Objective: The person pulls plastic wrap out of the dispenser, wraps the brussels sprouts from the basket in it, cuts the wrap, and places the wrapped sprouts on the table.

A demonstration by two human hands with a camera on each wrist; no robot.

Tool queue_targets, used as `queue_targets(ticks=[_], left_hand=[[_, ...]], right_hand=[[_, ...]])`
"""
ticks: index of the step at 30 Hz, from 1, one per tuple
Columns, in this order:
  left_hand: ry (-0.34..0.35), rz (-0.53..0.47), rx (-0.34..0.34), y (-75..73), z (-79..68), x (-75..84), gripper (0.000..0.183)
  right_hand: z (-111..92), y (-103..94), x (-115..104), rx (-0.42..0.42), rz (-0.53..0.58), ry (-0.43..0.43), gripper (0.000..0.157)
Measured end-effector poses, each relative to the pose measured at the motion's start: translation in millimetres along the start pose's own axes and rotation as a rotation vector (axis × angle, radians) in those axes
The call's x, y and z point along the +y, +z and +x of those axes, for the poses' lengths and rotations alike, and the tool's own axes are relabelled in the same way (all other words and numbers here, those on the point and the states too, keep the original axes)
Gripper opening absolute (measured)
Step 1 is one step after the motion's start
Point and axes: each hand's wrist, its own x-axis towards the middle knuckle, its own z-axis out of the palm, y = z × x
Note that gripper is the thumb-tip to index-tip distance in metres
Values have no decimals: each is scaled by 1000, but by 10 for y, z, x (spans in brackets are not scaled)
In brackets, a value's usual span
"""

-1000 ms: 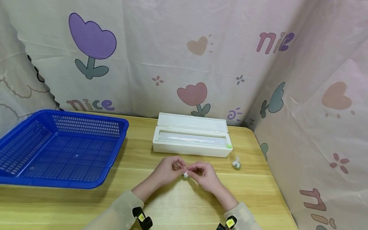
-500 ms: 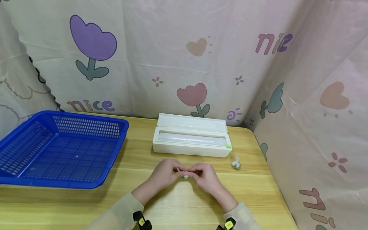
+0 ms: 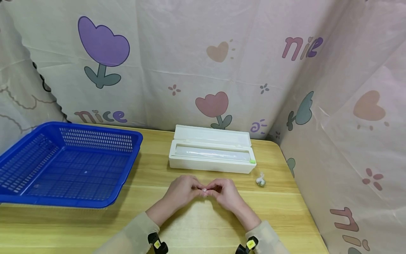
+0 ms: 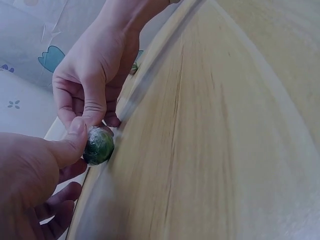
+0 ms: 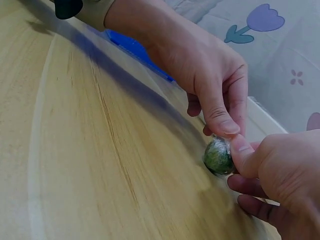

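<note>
Both hands meet over the table in front of a long white box. Between their fingertips is a small green ball wrapped in cling film (image 4: 99, 147), its film gathered at the top. My left hand (image 3: 182, 189) pinches the film with thumb and forefinger. From the other side my right hand (image 3: 227, 194) pinches it too, thumb tip beside the left thumb. The ball hangs close to the wood in the right wrist view, while in the head view the fingertips mostly hide it. A second wrapped ball (image 3: 260, 181), with a twisted film tuft, rests right of the hands.
Behind the hands stands the white cling film box (image 3: 210, 166), lid raised, with a roll of clear film (image 3: 212, 153) inside. A large blue plastic basket (image 3: 79, 204) takes up the table's left side. A printed cloth (image 3: 158, 53) hangs behind and at the right.
The left fingers have closed in on the film, and both hands' fingertips now lie nearly together, covering more of the ball in the head view. Basket, box and second ball stay put.
</note>
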Motion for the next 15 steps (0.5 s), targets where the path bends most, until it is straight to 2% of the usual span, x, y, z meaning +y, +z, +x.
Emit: queue_targets(ticks=[6,15], left_hand=[[-9,18,-11,-8,-3,-6,25],[-32,-84,-73,-28,6,-13,20]], right_hand=[[-2,-2,-18,-26,39,5,16],[-24,6,-68,-55,26,-25,23]])
